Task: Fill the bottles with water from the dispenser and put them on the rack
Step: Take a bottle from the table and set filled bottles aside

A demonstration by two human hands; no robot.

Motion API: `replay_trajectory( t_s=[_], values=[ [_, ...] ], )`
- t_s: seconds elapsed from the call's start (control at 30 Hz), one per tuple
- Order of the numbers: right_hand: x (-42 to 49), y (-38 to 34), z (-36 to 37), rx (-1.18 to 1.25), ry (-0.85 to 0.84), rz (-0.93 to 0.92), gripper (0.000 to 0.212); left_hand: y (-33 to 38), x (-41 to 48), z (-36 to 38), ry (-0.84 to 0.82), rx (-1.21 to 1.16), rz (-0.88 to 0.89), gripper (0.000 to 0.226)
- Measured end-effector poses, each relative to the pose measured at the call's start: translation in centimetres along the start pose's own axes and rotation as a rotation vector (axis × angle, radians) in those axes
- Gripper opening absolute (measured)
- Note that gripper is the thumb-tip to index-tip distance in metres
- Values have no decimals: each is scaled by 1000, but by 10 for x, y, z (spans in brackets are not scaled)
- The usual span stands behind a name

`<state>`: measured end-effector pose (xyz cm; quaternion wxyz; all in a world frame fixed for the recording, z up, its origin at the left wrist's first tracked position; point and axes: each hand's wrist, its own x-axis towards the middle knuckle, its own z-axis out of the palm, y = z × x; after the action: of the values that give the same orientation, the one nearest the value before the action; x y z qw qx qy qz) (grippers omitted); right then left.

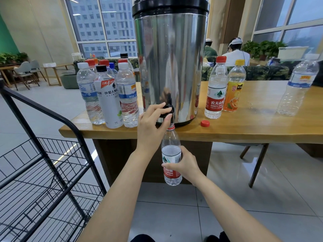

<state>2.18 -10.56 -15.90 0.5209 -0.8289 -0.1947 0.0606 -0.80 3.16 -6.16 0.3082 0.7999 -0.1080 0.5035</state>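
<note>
While bottles (pixel 108 95) flank the dispenser (pixel 170 58), a cap (pixel 205 123) lies loose.

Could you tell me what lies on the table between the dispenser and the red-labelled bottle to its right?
The head view shows one loose red cap there, lying slightly forward of both.

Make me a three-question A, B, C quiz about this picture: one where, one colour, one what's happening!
1. Where is the loose red cap? A on the table; B on the floor; C on a chair.
2. What colour cap has the juice bottle? A blue; B yellow; C green.
3. The bottle under the tap is: A capped; B lying down; C open, held upright.
Answers: A, it lies beside the dispenser; B, its top is yellow; C, the right hand holds it uncapped, the left hand grips the tap.
</note>
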Motion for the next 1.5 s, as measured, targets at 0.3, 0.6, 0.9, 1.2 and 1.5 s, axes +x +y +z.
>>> replay_trajectory(
  t_s=[0.3,0.6,0.9,1.2,1.5],
  values=[
    [0,-1,-1,-9,-1,7,80,1,0,-1,-7,3,-5,36],
    [-1,-2,-1,-5,-1,4,78,1,0,-1,-10,-5,-8,36],
    [0,-1,-1,-8,0,3,77,-2,0,0,-2,-15,1,35],
    [1,0,-1,-20,6,-6,78,-2,-1,0,-2,-20,1,35],
    [1,1,0,-22,9,-7,79,-2,-1,0,4,-24,7,34]
  ],
)
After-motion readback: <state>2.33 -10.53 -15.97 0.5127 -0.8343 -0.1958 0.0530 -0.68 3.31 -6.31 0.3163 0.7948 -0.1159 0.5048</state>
